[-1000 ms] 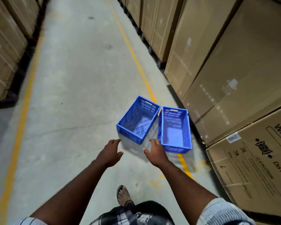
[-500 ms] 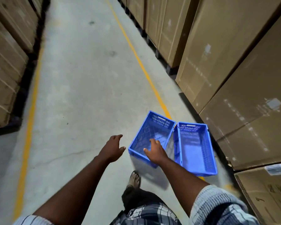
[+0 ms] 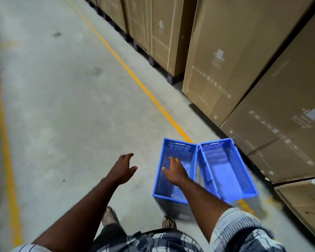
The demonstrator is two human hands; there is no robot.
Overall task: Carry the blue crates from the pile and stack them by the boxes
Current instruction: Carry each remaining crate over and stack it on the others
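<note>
You are holding your right hand (image 3: 175,171) just above the open mouth of the first blue crate (image 3: 179,148), fingers spread and gripping nothing; your left hand (image 3: 123,169) is hovering off that crate's left side, clear of its rim, fingers loosely open and likewise empty; the right hand is lying nearer. The crate's long axis is running away from you, roughly along your right forearm; the second blue crate (image 3: 225,170) is sitting just to the right of your right hand, far corners meeting or nearly so, close beside the cardboard boxes (image 3: 280,106). Both are looking like rigid moulded plastic, rectangular, with perforated walls and a handle slot at the far end; the concrete floor (image 3: 62,106) beneath is looking smooth.
</note>
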